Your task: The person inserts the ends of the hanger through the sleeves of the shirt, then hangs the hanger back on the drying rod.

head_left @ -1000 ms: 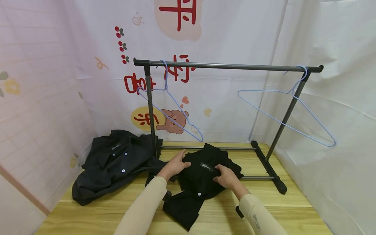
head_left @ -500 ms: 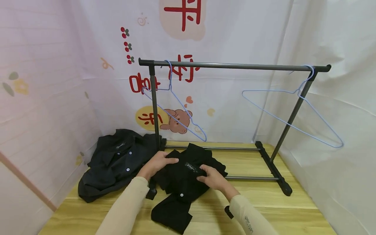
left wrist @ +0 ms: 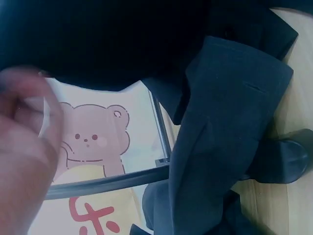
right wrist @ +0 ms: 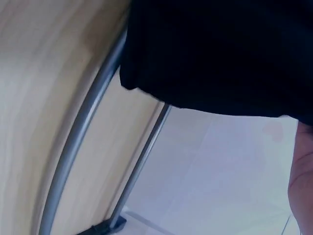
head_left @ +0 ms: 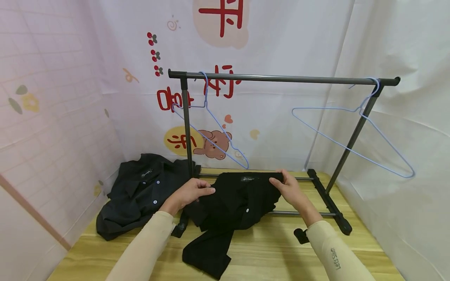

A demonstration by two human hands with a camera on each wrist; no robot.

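Head view: my right hand (head_left: 292,191) is pinching the upper right corner of the black garment (head_left: 233,203), my left hand (head_left: 188,194) its left side, little lower; the cloth is stretching sideways between them, one end trailing toward me on the wooden table (head_left: 267,257).

Wood-grain table (head_left: 267,253): dark shirt (head_left: 140,197) at left, rack (head_left: 281,79), held shirt's sleeve (head_left: 208,251).

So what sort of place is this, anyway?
Probably a makeshift spot for hanging clothes, judging by the dark clothes, the rack beside them and the printed backdrop behind.
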